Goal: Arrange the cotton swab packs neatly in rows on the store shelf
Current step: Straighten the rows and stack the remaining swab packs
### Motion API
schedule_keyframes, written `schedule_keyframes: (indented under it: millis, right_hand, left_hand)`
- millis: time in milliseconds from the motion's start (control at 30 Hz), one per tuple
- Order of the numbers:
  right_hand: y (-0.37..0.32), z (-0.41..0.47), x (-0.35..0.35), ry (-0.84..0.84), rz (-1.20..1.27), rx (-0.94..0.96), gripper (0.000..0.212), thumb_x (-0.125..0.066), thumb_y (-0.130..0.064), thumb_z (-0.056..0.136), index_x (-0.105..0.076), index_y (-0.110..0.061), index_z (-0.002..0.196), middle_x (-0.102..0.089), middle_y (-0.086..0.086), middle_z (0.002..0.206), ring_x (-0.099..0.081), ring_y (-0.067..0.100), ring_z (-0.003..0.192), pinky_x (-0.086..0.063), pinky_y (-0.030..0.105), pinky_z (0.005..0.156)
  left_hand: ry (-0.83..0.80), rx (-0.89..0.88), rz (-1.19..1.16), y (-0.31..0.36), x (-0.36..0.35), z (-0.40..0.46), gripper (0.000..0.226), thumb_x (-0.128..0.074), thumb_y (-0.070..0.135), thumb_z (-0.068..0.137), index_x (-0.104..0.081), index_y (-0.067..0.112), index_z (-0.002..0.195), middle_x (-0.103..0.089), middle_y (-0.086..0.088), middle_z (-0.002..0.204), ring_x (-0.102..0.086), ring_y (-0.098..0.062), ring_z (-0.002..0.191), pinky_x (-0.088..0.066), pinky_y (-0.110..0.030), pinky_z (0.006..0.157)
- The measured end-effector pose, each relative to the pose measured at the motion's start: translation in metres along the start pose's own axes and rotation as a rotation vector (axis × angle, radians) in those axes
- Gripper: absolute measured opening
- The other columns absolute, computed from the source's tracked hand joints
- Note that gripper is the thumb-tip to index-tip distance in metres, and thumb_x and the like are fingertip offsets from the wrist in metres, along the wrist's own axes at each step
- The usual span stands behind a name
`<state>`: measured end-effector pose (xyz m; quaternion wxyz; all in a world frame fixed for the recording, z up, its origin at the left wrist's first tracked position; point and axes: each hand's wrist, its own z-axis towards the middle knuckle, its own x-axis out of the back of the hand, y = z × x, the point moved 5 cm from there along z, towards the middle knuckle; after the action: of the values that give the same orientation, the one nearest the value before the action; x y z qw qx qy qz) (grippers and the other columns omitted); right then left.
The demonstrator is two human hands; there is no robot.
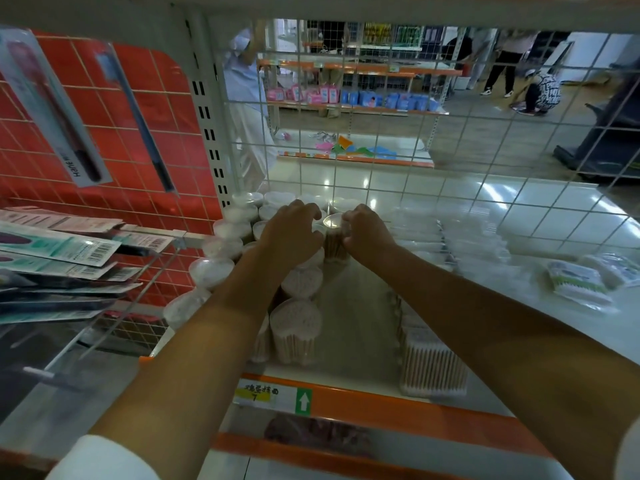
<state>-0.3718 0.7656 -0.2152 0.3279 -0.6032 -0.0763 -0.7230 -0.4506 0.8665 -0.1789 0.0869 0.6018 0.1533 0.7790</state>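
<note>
right now i'm deep in the white metal store shelf [346,344], both arms reaching to its back. my right hand [369,233] curls its grip around a clear round tub of wooden-stemmed cotton swabs [334,237], and my left hand [291,233] seems to cup the neighbouring white-lidded tubs [239,214] on the other side, though i cannot tell how firmly. i judge this the step of seating one tub at the far end of a row. next it likely wants nudging flush against its neighbours, then letting go. the tub's base is hidden behind my fingers, and the clear flat packs [460,237] on the right blur into glare. the square clear box of swabs [433,365] waits near the orange shelf edge [398,407].
</note>
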Motion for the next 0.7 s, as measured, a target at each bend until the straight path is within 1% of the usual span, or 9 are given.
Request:
schedule_keyframes:
  millis: [67,133,200,300,433,567,600,700]
  right_hand:
    - [-0.001,0.000,0.002,-0.001,-0.058,0.008,0.021,-0.055,-0.004,0.081,-0.059,0.002,0.101,-0.056,0.017,0.104,-0.051,0.024,0.091,-0.037,0.024,0.071]
    - [-0.001,-0.002,0.006,0.009,-0.097,0.018,0.028,-0.056,-0.009,0.082,-0.058,0.001,0.109,-0.054,0.016,0.109,-0.050,0.026,0.098,-0.041,0.027,0.080]
    - [-0.002,-0.006,0.012,0.006,-0.131,0.037,0.035,-0.057,-0.015,0.084,-0.055,0.000,0.115,-0.054,0.014,0.113,-0.050,0.027,0.103,-0.043,0.029,0.085]
    - [0.002,-0.013,0.023,0.028,-0.125,0.070,0.035,-0.056,-0.022,0.087,-0.056,-0.001,0.116,-0.058,0.012,0.111,-0.052,0.024,0.103,-0.043,0.027,0.087]
    - [0.011,-0.025,0.041,0.036,-0.102,0.094,0.037,-0.053,-0.021,0.088,-0.054,-0.003,0.120,-0.059,0.012,0.111,-0.052,0.025,0.105,-0.044,0.030,0.091]
    - [0.029,-0.038,0.058,0.058,-0.115,0.087,0.032,-0.052,-0.020,0.087,-0.055,-0.002,0.113,-0.058,0.011,0.105,-0.054,0.025,0.101,-0.043,0.028,0.084]
    - [0.035,-0.042,0.063,0.060,-0.118,0.079,0.033,-0.053,-0.020,0.087,-0.055,-0.002,0.114,-0.058,0.011,0.106,-0.054,0.025,0.102,-0.043,0.028,0.085]
    - [0.055,-0.054,0.077,0.056,-0.120,0.041,0.040,-0.053,-0.022,0.088,-0.052,-0.001,0.122,-0.057,0.013,0.117,-0.052,0.026,0.111,-0.043,0.032,0.093]
  left_hand:
    - [-0.008,-0.035,0.073,0.005,0.000,0.000,0.039,-0.055,0.017,0.088,-0.050,0.011,0.126,-0.051,-0.010,0.126,-0.049,-0.024,0.114,-0.041,-0.032,0.090]
    - [-0.011,-0.070,0.137,0.010,0.000,0.000,0.040,-0.053,0.019,0.088,-0.048,0.011,0.127,-0.050,-0.010,0.127,-0.048,-0.025,0.115,-0.040,-0.034,0.091]
    - [-0.007,-0.086,0.170,0.015,0.000,0.000,0.042,-0.052,0.022,0.090,-0.046,0.012,0.130,-0.049,-0.011,0.128,-0.047,-0.027,0.116,-0.040,-0.035,0.091]
    - [-0.021,-0.095,0.206,0.024,-0.004,0.001,0.045,-0.052,0.026,0.092,-0.042,0.013,0.134,-0.047,-0.011,0.131,-0.045,-0.028,0.119,-0.040,-0.037,0.094]
    - [-0.088,-0.116,0.256,0.042,-0.010,0.004,0.050,-0.054,0.022,0.091,-0.035,0.013,0.137,-0.043,-0.012,0.136,-0.042,-0.029,0.124,-0.040,-0.040,0.099]
    - [-0.081,-0.167,0.218,0.070,-0.013,0.005,0.049,-0.056,0.019,0.089,-0.039,0.013,0.134,-0.046,-0.012,0.132,-0.046,-0.027,0.119,-0.042,-0.038,0.094]
    - [-0.066,-0.171,0.218,0.077,-0.014,0.006,0.049,-0.055,0.020,0.089,-0.039,0.013,0.134,-0.047,-0.011,0.131,-0.047,-0.027,0.118,-0.042,-0.037,0.092]
    - [-0.053,-0.184,0.241,0.101,-0.023,0.007,0.050,-0.053,0.022,0.089,-0.037,0.015,0.136,-0.048,-0.009,0.129,-0.047,-0.026,0.116,-0.044,-0.039,0.094]
